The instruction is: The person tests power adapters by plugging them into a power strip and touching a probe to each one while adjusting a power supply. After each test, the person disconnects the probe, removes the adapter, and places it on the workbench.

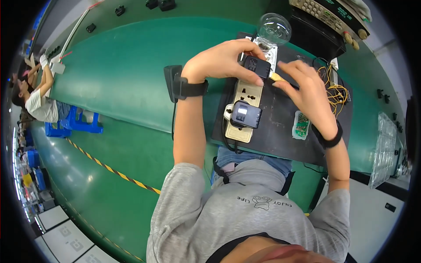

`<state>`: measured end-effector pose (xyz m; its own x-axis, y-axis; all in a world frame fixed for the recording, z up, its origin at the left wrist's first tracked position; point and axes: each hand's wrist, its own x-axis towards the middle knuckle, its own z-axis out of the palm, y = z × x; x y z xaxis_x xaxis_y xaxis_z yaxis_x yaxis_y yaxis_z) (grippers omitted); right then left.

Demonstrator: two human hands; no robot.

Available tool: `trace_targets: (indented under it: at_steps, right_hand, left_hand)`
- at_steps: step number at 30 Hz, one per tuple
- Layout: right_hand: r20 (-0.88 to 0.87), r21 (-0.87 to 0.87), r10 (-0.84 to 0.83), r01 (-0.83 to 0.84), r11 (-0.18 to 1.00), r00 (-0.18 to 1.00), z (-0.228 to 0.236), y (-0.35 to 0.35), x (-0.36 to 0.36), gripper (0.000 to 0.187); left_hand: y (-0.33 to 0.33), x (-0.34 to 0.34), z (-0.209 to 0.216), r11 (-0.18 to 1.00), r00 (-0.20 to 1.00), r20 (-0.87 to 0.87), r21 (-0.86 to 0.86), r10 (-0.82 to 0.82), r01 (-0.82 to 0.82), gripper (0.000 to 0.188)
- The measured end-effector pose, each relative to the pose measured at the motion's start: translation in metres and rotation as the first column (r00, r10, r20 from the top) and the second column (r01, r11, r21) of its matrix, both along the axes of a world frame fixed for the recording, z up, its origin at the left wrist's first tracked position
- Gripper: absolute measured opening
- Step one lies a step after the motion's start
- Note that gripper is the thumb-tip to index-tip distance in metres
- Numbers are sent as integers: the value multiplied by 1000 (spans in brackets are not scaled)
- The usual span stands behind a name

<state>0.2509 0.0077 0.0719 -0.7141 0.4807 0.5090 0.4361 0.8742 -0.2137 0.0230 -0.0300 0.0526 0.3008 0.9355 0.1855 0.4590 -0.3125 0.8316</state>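
My left hand (228, 61) is closed round a black power adapter (257, 66), thumb along its near side and fingers over the far side. The adapter is at the far end of a cream power strip (248, 93); whether it is plugged in is hidden. From the adapter's right side sticks a small yellow connector (276, 76). Beside it, my right hand (307, 85) has its thumb and fingers apart, with nothing visibly gripped. Another black adapter (246, 114) sits on the near part of the strip, by a white plug (228, 112).
A clear glass bulb (274, 29) stands beyond the adapter. Yellow wires (337, 96) lie right on the black mat (280, 127), near a small tray of green parts (301, 126). A buttoned instrument (326, 15) stands at the back. Another person (41, 103) sits far left.
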Motion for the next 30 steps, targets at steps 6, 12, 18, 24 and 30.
trace_targets:
  at_steps: [6,12,18,24,30]
  right_hand:
    - [151,-100,58,-43,994,987,4,-9,18,13]
    - [69,-242,220,-198,950,973,2,-53,36,17]
    - [19,-148,210,-205,967,977,-10,-62,33,21]
    - [-27,-183,209,-210,960,978,-19,-67,35,21]
    - [-66,-182,174,-183,966,983,-19,-65,32,20]
  left_hand:
    - [7,-1,-3,998,999,41,53,-23,21,40]
    - [4,-2,0,992,999,-23,122,40,-37,41]
    - [0,1,8,994,998,-53,99,46,-40,41]
    - [-4,6,18,996,996,-55,60,76,-73,46]
    - [-11,-27,12,893,748,642,221,169,-391,51]
